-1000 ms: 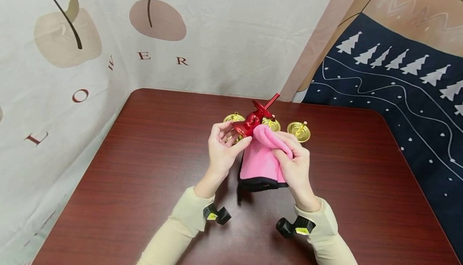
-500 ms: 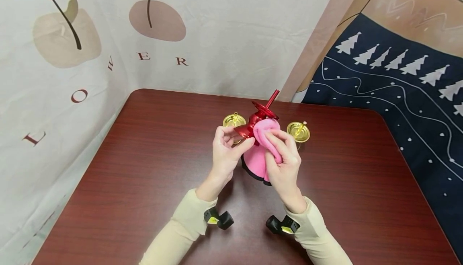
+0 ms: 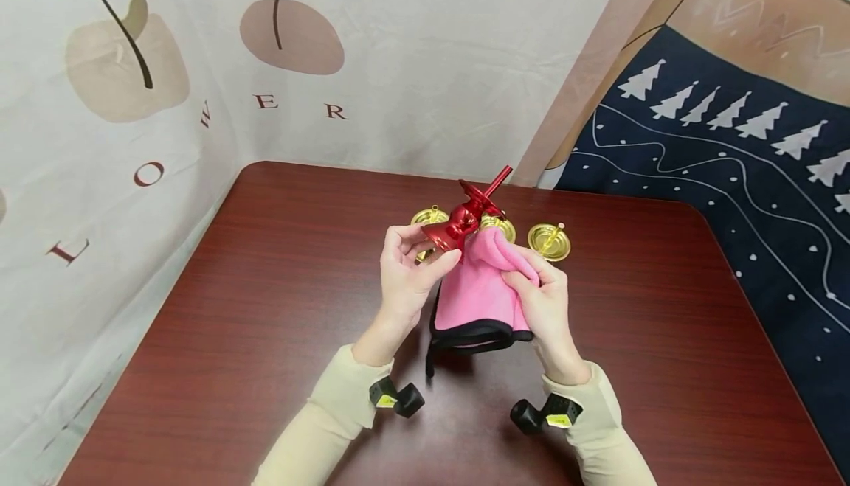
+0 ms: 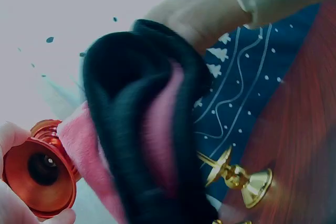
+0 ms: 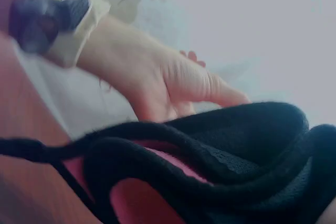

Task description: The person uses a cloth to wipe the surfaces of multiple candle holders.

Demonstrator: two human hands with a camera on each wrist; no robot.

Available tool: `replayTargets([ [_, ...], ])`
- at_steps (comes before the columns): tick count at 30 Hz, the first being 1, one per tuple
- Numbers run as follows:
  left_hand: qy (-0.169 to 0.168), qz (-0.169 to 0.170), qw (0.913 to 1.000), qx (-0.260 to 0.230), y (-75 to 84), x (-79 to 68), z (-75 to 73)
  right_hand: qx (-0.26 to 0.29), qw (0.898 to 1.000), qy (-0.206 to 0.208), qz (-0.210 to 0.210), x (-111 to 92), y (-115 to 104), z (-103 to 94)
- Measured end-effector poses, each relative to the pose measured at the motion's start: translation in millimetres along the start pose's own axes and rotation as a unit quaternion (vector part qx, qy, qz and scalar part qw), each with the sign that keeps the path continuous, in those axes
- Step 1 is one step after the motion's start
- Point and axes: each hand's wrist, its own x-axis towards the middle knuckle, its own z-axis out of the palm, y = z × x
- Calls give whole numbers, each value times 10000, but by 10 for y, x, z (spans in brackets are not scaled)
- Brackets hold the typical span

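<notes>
My left hand (image 3: 403, 279) pinches the flared base of a shiny red candlestick (image 3: 454, 230), tilted with its thin stem pointing up and right. In the left wrist view the hollow underside of the candlestick (image 4: 39, 198) faces the camera. A pink cloth (image 3: 473, 298) with black edging is bunched in my right hand (image 3: 547, 301), its folded top close against the red body. The cloth (image 5: 226, 171) fills the lower part of the right wrist view and hides some of the fingers. Both hands are raised above the brown table (image 3: 279, 309).
Three gold candlesticks stand in a row behind the hands: a left one (image 3: 430, 215) partly hidden by fingers, a middle one (image 3: 506, 229) partly behind the red one, and a right one (image 3: 549, 241). A printed white curtain (image 3: 425, 51) hangs past the table's far edge.
My right hand moved the cloth up and left over the red candlestick, then back to the right and down. The left hand shifted slightly and kept its grip.
</notes>
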Motion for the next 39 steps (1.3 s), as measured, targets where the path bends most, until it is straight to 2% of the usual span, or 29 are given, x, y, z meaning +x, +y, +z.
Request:
replayTargets([
  [3,-175,310,9989,298,-44,-16,12,595,9927,161,1038,-14,-29,31],
  [5,-316,586,9949,754,-67,-26,3,793,9880,141,1320,-22,-33,66],
  [7,-441,862,9870,1285,-77,-37,-10,791,9883,117,1302,-34,-31,100],
  [10,-475,1295,9702,1990,-67,-38,-22,423,9952,79,880,-57,-18,128],
  [13,-454,1765,9562,2289,-59,-27,-30,13,9997,-182,150,-74,-24,125],
  [16,-444,2280,9401,2496,-61,-7,-46,-107,9974,-398,-589,-63,-42,100],
  [18,-479,2587,9288,2610,-67,2,-63,-78,9952,-278,-940,-48,-56,78],
  [20,-511,2891,9105,2912,-74,5,-83,-70,9930,71,-1181,-42,-77,64],
  [23,-535,3400,8748,3409,-97,10,-107,-276,9856,562,-1568,-50,-100,74],
  [25,-577,3775,8483,3669,-118,15,-113,-489,9801,701,-1794,-59,-98,101],
  [26,-592,3960,8358,3757,-131,19,-114,-566,9775,712,-1903,-65,-92,118],
  [30,-679,4585,7965,3883,-175,37,-113,-911,9668,555,-2324,-83,-78,192],
  [35,-846,5060,7540,4102,-191,51,-145,-1295,9448,103,-3007,-102,-121,240],
  [37,-932,5226,7362,4197,-193,60,-157,-1259,9405,2,-3157,-106,-159,247],
  [39,-975,5386,7190,4283,-196,71,-166,-1171,9411,61,-3170,-108,-204,249],
])
